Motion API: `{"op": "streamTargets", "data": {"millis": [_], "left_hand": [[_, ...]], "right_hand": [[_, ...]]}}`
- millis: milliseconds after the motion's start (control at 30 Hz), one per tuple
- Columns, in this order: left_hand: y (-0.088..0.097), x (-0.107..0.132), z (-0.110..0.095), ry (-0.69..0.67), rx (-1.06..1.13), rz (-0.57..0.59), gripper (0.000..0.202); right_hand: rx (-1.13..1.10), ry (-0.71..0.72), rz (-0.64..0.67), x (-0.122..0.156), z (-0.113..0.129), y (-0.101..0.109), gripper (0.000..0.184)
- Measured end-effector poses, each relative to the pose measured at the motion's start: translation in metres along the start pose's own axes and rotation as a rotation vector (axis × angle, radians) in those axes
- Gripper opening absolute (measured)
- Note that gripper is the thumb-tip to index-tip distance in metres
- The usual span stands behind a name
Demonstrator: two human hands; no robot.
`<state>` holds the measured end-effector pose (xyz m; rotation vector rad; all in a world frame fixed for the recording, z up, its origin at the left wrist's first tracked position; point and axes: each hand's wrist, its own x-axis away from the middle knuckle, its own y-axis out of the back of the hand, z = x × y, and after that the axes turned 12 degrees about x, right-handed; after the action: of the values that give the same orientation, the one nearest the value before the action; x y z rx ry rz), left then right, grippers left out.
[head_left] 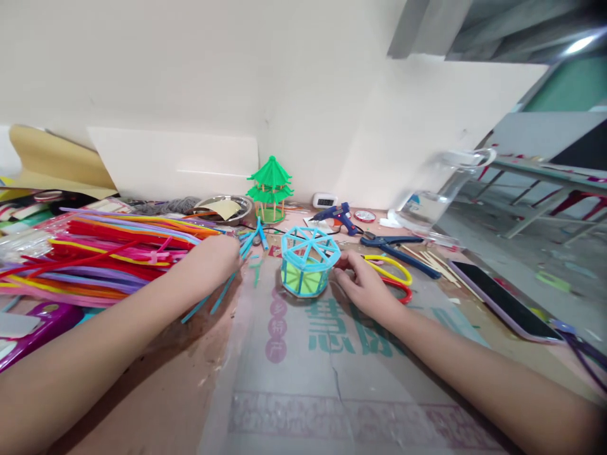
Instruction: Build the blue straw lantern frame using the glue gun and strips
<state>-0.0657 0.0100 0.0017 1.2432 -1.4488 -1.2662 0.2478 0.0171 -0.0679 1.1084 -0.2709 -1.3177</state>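
Note:
A small octagonal frame (312,260) of light blue pipe cleaners, with spokes on top and a yellow-green floor, stands upright on a plastic-covered board. My right hand (360,281) is at its right side, fingers curled and fingertips against its edge. To the left, my left hand (224,258) is bent down over cut blue pipe cleaners (222,294); its fingers are hidden behind the back of the hand. More short blue pieces (260,235) lie just past it. A green two-tiered pavilion model (272,189) stands behind, near the wall.
Bundled coloured pipe cleaners (109,253) cover the left side. A blue glue gun (339,218), pliers (398,243), yellow-and-red-handled scissors (396,268), thin wooden sticks (439,268) and a phone (502,300) lie right. A clear jug (429,196) and a metal bowl (237,205) stand at the back.

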Motion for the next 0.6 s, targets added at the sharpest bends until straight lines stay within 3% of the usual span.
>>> {"op": "streamTargets", "data": {"millis": [133, 233, 333, 400, 500, 600], "left_hand": [[0.033, 0.014, -0.007, -0.034, 0.044, -0.152, 0.03], [0.042, 0.029, -0.02, -0.136, 0.355, -0.168, 0.025], [0.033, 0.045, -0.043, -0.266, 0.809, -0.005, 0.028], [0.019, 0.053, -0.061, -0.311, 0.977, 0.05, 0.027], [-0.004, 0.061, -0.081, -0.366, 1.045, 0.026, 0.022], [-0.025, 0.065, -0.089, -0.306, 1.124, 0.19, 0.027]], "right_hand": [[-0.066, 0.002, -0.108, 0.0, -0.002, 0.001, 0.011], [-0.097, 0.001, -0.204, 0.001, 0.003, 0.013, 0.009], [-0.075, 0.11, -0.308, 0.004, 0.024, 0.035, 0.011], [-0.057, 0.21, -0.338, 0.009, 0.043, 0.05, 0.015], [-0.093, 0.31, -0.23, 0.019, 0.068, 0.058, 0.016], [-0.188, 0.392, -0.071, 0.029, 0.083, 0.052, 0.014]]}}
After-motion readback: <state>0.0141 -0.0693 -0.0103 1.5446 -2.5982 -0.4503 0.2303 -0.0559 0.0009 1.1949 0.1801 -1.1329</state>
